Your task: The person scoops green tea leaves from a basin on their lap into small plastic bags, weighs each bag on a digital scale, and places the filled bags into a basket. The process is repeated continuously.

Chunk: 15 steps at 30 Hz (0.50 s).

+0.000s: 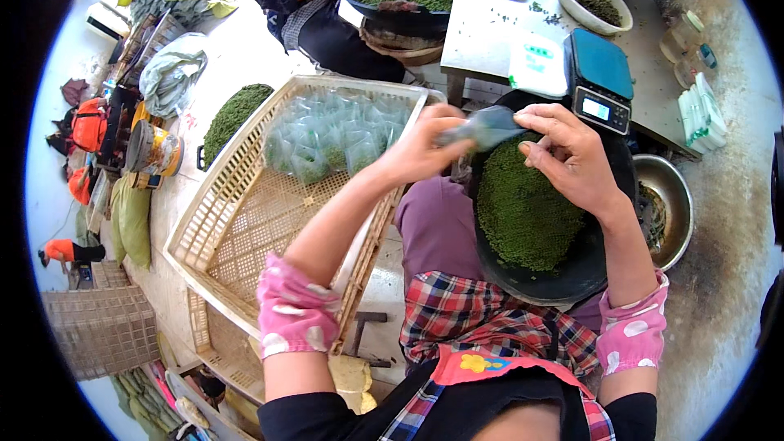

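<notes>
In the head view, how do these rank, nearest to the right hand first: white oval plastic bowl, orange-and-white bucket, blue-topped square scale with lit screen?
1. Lit-screen scale: just beyond, slightly right.
2. White bowl: beyond the scale.
3. Orange-and-white bucket: far left.

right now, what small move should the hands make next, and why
Probably ease the bag open: the left hand grips one end, the right hand is at the other, and the green heap lies just below in the basin. Blur hides whether the bag already holds anything, so check that first.
</notes>
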Tool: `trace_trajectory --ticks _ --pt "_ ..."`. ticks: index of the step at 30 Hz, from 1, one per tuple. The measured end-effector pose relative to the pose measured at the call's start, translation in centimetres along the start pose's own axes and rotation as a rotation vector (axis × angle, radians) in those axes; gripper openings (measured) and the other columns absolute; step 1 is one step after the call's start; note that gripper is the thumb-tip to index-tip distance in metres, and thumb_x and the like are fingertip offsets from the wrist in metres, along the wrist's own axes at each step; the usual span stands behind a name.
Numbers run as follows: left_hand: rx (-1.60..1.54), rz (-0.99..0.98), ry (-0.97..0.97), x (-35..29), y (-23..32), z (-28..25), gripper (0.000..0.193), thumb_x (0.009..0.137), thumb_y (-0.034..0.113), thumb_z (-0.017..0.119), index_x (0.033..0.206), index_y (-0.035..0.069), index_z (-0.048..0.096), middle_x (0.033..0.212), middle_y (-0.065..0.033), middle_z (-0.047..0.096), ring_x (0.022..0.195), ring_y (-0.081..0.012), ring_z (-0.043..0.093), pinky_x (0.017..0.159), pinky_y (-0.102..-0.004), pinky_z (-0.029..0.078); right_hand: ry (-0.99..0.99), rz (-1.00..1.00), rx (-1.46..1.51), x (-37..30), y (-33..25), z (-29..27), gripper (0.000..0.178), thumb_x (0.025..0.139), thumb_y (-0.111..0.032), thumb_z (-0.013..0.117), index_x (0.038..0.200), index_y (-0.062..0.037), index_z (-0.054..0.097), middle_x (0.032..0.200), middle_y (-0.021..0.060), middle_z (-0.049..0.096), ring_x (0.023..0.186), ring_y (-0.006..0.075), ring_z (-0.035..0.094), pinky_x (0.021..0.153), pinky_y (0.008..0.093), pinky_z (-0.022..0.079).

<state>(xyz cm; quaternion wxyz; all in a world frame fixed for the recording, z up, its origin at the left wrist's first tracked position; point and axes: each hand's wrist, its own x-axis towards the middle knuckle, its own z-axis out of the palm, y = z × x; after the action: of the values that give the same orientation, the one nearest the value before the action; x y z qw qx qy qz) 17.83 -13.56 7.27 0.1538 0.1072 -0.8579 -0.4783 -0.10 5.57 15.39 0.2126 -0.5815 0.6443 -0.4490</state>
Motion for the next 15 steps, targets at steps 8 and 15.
trace_trajectory --ticks 8,15 --pt "0.027 -0.708 0.274 -16.2 -14.9 -10.2 0.032 0.081 0.012 0.073 0.109 -0.001 0.068 0.126 -0.0167 0.06 0.109 -0.0243 0.061 0.094 -0.0366 0.049 -0.024 0.236 0.142 -4.2 6.6 0.4 0.014 0.091 0.0 0.061 0.104 0.0028 0.066 0.101 0.0069 0.064 0.078 0.0106 0.065 0.066 0.0234 0.052" --pt "1.096 -0.354 0.675 -15.6 -16.3 -7.2 0.049 0.081 0.014 0.071 0.125 0.004 0.051 0.135 -0.0165 0.049 0.124 -0.0367 0.046 0.106 -0.0462 0.035 -0.065 0.403 0.064 -8.1 9.2 0.9 0.014 0.092 -0.005 0.063 0.103 0.0033 0.067 0.096 0.0057 0.064 0.078 0.0102 0.062 0.066 0.0243 0.049"
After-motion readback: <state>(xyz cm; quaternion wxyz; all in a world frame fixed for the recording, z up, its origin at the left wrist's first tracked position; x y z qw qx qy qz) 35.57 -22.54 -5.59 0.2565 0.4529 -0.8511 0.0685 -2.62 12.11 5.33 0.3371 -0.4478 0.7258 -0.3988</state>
